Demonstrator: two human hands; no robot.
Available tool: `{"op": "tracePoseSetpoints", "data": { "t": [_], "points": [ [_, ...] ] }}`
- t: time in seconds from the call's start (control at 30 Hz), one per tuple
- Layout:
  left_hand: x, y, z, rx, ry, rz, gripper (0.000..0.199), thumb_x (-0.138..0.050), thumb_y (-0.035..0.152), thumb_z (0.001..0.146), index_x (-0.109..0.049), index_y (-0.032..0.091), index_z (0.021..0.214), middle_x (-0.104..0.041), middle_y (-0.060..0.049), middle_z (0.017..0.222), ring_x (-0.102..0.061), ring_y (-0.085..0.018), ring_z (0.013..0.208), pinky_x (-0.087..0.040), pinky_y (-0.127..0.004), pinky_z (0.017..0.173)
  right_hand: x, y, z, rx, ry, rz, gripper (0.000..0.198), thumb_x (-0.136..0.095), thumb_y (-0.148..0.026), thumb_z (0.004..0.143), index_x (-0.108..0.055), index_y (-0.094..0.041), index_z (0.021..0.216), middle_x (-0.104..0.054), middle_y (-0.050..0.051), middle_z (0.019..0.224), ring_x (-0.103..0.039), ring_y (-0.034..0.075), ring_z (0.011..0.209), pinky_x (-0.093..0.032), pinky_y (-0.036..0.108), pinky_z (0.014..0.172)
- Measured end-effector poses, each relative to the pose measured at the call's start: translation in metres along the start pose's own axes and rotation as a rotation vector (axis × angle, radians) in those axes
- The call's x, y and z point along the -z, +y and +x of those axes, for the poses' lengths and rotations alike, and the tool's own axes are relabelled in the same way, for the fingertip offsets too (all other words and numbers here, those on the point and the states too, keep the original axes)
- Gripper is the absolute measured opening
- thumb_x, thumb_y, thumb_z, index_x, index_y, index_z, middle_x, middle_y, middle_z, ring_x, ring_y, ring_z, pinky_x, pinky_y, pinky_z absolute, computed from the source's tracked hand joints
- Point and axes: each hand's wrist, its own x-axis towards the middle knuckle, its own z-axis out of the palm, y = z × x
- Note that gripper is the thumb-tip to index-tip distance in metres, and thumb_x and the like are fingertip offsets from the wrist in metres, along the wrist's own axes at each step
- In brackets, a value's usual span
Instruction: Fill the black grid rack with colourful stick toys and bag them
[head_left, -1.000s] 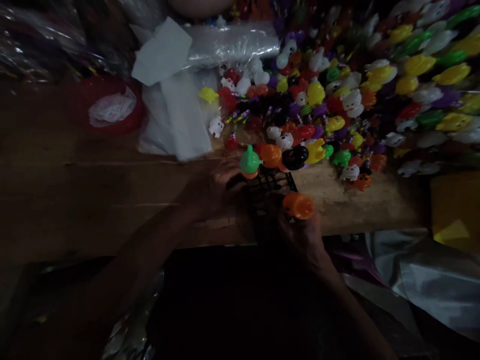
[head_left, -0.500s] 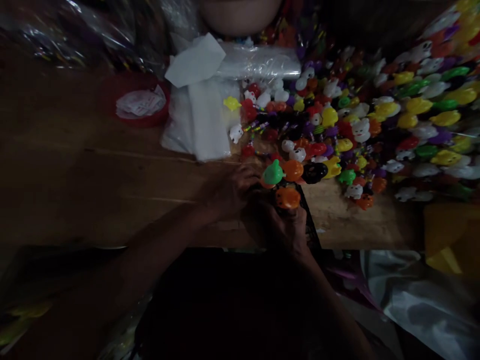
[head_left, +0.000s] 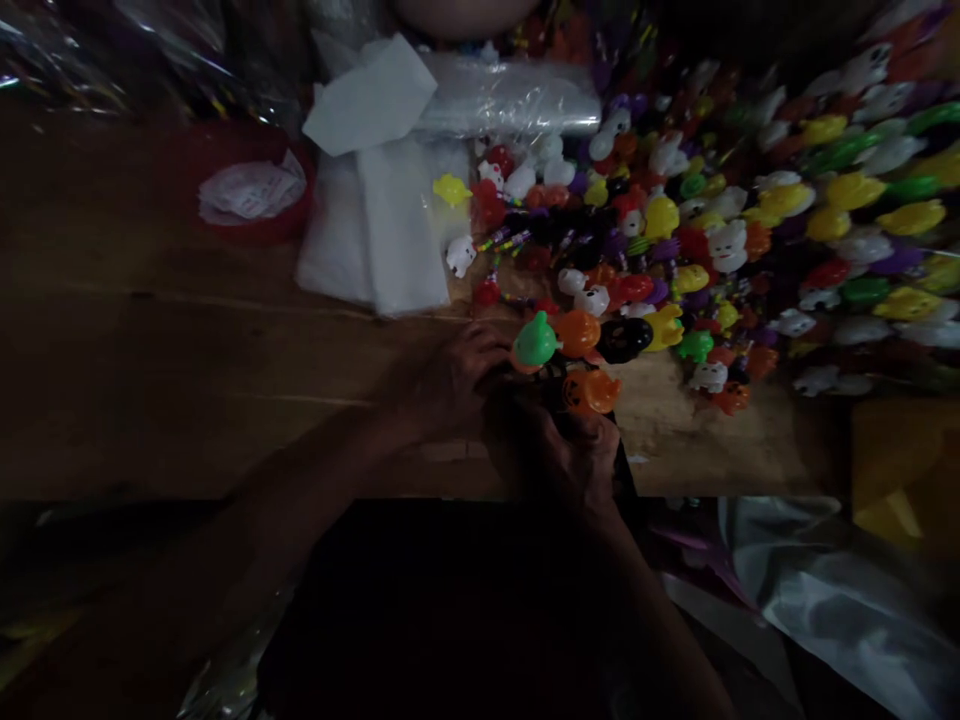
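Note:
My right hand is curled just below an orange plastic pumpkin figure with a black jack-o'-lantern face, its fingers closed at the base. My left hand has its fingers bent inward beside a green-topped figure; deep shadow hides what its fingertips grip. Beyond the hands, another orange figure, a black one and a yellow one stand in a row to the right of the green one. Under the right hand shows the edge of a black rack or tray.
Many small coloured figures crowd the wooden table at the right. Clear plastic bags lie at the back, with a white sheet on them. A red bowl holds white slips. Part of another person shows at the top.
The orange pumpkin figure at my right hand has turned, so its face now points left, and it has shifted slightly right. My left hand stays about where it was. The view has moved a little.

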Motion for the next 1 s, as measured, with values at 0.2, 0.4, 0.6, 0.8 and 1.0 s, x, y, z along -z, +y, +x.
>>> {"op": "tracePoseSetpoints", "data": {
  "t": [0.2,0.4,0.6,0.8,1.0],
  "points": [
    [-0.003,-0.004,0.001,-0.02,-0.012,0.018,0.046,-0.044,0.051,0.104,-0.073,0.016,0.108,-0.072,-0.011,0.11,-0.062,-0.026,0.111,-0.047,-0.044,0.103,0.006,-0.001,0.002,0.158,-0.034,-0.165,0.035,-0.061,-0.045,0.092,-0.065,-0.02,0.067,-0.064,0.003,0.061,-0.055,0.015,0.054,-0.043,0.026,0.053],
    [-0.012,-0.014,0.002,-0.042,0.032,0.022,0.053,-0.037,0.056,0.104,-0.073,0.016,0.1,-0.072,-0.012,0.106,-0.063,-0.028,0.11,-0.047,-0.046,0.102,0.006,-0.003,0.007,0.224,-0.039,-0.174,0.038,-0.059,-0.048,0.094,-0.063,-0.021,0.067,-0.06,0.003,0.059,-0.053,0.015,0.05,-0.04,0.027,0.05],
    [-0.003,0.005,0.006,0.065,0.052,-0.122,0.041,-0.056,0.054,0.098,-0.069,0.016,0.109,-0.072,-0.01,0.106,-0.066,-0.025,0.101,-0.053,-0.039,0.093,0.005,0.001,0.006,0.186,-0.048,-0.19,0.042,-0.058,-0.056,0.093,-0.067,-0.021,0.071,-0.063,0.003,0.061,-0.056,0.016,0.055,-0.043,0.027,0.051],
    [-0.004,0.016,0.003,0.15,0.048,-0.123,0.061,-0.033,0.066,0.102,-0.071,0.018,0.101,-0.074,-0.007,0.094,-0.069,-0.021,0.085,-0.052,-0.032,0.078,0.006,0.0,0.007,0.176,-0.086,-0.24,0.042,-0.058,-0.056,0.093,-0.065,-0.021,0.07,-0.064,0.004,0.062,-0.056,0.016,0.055,-0.045,0.028,0.054],
    [0.002,0.014,0.005,0.089,0.072,-0.171,0.056,-0.039,0.06,0.103,-0.072,0.017,0.09,-0.072,-0.005,0.083,-0.068,-0.018,0.077,-0.049,-0.029,0.07,0.003,0.003,0.006,0.153,-0.089,-0.301,0.044,-0.056,-0.06,0.093,-0.063,-0.023,0.069,-0.063,0.005,0.061,-0.057,0.019,0.056,-0.042,0.031,0.053]
  ]
}}
